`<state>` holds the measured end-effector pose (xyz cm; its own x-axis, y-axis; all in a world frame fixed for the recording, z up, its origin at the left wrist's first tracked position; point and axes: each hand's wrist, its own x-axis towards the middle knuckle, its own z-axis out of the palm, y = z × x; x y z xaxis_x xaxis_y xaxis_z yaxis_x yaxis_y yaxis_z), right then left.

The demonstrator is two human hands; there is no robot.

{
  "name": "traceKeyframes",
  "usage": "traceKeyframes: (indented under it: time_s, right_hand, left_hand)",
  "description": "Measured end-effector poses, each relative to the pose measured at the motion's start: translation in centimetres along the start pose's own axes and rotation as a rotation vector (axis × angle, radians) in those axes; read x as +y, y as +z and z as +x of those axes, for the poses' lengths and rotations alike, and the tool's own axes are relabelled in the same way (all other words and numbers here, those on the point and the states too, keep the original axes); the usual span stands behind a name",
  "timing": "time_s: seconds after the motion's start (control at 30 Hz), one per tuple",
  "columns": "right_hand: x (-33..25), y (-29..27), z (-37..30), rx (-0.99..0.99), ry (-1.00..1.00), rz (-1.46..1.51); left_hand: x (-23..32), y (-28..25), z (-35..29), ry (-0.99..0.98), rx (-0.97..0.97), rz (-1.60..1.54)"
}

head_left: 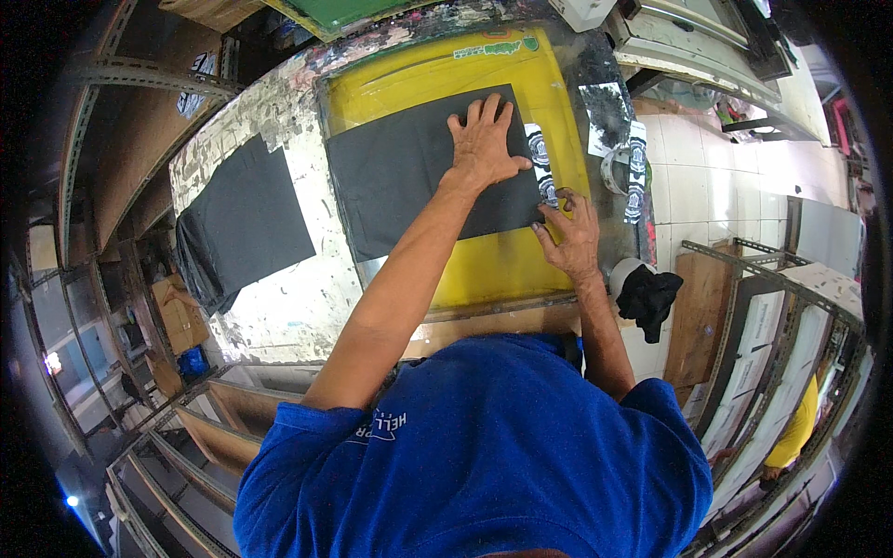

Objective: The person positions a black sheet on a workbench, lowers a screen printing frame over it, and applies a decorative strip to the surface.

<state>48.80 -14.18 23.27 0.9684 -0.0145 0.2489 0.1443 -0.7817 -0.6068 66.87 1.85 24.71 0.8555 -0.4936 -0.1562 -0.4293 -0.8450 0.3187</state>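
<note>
A black fabric piece (391, 177) lies flat across a yellow panel (484, 279) on the worktable. My left hand (484, 147) presses on its right part, fingers spread and thumb out to the right. Beside the fabric's right edge is a white strip with dark round printed designs (538, 153). At the strip's near end rests my right hand (572, 232), its fingers bent and the thumb apart from them, close to the fabric's near right corner. Whether its fingertips touch the strip or the fabric is hard to make out.
Another black fabric piece (246, 219) hangs partly over the table's left side. To the right lie a second printed strip (636, 172), an ink-smudged sheet (609, 116) and a roll of tape (612, 174). A white container with black cloth (649, 296) stands near my right forearm. Metal racks (781, 288) flank the table.
</note>
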Motion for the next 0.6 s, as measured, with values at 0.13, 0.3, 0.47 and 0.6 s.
traceKeyframes:
  time_s: [0.13,0.3,0.47,0.6]
  right_hand:
    - [-0.04,-0.07,0.04,-0.007,0.001,-0.012]
    - [-0.04,0.01,0.03,0.003,-0.005,-0.016]
    - [-0.05,0.00,-0.01,0.067,-0.060,-0.019]
    - [0.43,0.46,-0.52,0.097,-0.086,0.009]
  left_hand:
    - [-0.11,0.16,0.08,-0.003,-0.013,0.016]
    - [-0.10,0.24,0.01,-0.021,-0.025,0.003]
    - [-0.08,0.21,-0.03,-0.024,-0.037,0.011]
    - [0.05,0.09,-0.16,-0.014,-0.034,0.027]
